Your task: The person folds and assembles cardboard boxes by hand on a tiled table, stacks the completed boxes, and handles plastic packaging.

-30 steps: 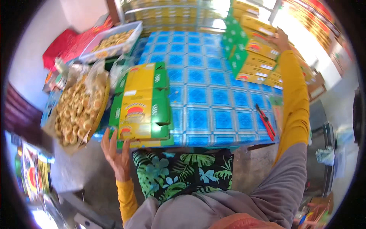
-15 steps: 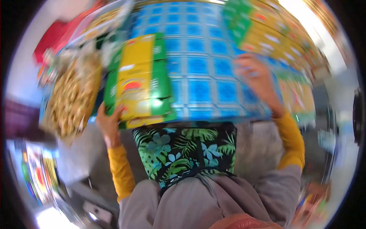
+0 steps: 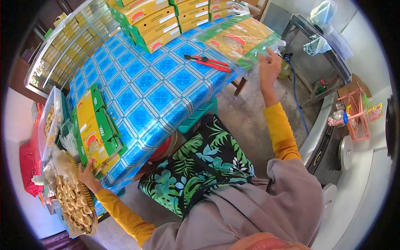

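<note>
My left hand (image 3: 88, 177) is at the near corner of a small stack of flat green-and-yellow cartons (image 3: 88, 125), thumb over the edge. The cartons lie on the left side of the table. My right hand (image 3: 270, 68) is stretched out to the right, its fingers closed at the edge of a clear plastic bag (image 3: 280, 43). Inside that bag are more flat cartons (image 3: 237, 36) of the same colours, at the table's right corner. A red utility knife (image 3: 207, 62) rests near this pack, touched by neither hand.
Folded yellow-and-green boxes (image 3: 152, 27) stand stacked at the back of the table with its blue checked cover (image 3: 137, 98). Beside my left hand is a tray of small brown pastries (image 3: 74, 202). A teal crate (image 3: 200, 114) sits under the table edge; a blue hose (image 3: 296, 87) crosses the floor.
My view has swung to the right, bringing the knife and stacked boxes into sight. My right hand has reached out to the bagged cartons. The left hand stays at its carton stack.
</note>
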`<move>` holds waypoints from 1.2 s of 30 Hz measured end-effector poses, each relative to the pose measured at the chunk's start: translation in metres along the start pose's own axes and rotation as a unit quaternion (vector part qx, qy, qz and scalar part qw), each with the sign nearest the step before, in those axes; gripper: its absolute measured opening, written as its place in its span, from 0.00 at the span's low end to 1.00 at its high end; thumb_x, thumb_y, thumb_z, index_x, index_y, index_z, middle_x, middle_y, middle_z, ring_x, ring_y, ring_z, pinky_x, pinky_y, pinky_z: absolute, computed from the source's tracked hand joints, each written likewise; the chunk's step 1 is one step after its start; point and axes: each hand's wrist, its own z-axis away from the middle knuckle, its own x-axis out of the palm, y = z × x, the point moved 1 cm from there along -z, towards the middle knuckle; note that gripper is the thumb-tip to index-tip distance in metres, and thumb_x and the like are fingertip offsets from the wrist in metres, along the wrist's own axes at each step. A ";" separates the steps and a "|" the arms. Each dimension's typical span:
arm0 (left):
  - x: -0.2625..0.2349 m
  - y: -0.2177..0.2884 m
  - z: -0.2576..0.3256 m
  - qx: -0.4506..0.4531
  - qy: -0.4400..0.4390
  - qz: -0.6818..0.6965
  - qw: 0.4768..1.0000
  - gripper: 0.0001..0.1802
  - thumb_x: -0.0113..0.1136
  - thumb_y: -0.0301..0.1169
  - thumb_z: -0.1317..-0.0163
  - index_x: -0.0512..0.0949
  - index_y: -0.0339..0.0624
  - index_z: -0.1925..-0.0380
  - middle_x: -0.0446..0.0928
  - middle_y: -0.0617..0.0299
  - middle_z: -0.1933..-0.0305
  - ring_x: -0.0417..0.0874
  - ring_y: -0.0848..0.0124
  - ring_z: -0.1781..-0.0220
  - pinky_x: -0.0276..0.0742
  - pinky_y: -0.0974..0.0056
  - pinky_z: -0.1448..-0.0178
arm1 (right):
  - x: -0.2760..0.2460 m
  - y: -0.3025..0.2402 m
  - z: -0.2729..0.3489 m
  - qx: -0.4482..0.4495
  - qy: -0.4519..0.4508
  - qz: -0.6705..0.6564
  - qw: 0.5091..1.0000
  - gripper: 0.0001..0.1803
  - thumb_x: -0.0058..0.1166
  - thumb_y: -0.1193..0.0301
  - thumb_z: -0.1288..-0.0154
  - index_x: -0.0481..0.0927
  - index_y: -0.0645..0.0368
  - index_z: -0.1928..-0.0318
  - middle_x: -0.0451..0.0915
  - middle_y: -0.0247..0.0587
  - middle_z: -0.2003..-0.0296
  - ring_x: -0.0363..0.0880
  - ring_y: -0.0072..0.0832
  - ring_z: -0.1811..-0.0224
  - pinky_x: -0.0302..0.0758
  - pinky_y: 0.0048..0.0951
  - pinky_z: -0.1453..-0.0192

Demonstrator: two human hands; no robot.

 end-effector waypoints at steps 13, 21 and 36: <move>0.103 0.104 0.131 0.247 -0.157 -0.053 0.955 0.20 0.67 0.31 0.40 0.79 0.30 0.51 0.80 0.53 0.51 0.81 0.68 0.55 0.75 0.66 0.49 | 0.065 0.089 -0.078 0.581 -0.244 -0.444 0.637 0.14 0.59 0.76 0.42 0.73 0.59 0.56 0.77 0.39 0.69 0.74 0.32 0.79 0.68 0.25 0.81; 0.155 0.122 0.206 -0.003 -0.492 0.102 0.864 0.24 0.55 0.40 0.32 0.74 0.31 0.45 0.80 0.48 0.50 0.82 0.61 0.48 0.79 0.57 0.44 | -0.007 -0.051 -0.036 0.391 -0.151 -0.538 0.732 0.17 0.55 0.83 0.45 0.72 0.63 0.53 0.77 0.43 0.62 0.82 0.36 0.62 0.82 0.37 0.62; 0.146 0.053 0.152 -0.195 -0.345 0.303 0.867 0.24 0.59 0.19 0.43 0.71 0.33 0.45 0.80 0.54 0.55 0.84 0.65 0.64 0.84 0.64 0.63 | -0.085 -0.145 0.055 0.042 -0.747 -0.416 0.517 0.10 0.57 0.71 0.37 0.83 0.64 0.58 0.84 0.38 0.65 0.79 0.23 0.71 0.75 0.24 0.66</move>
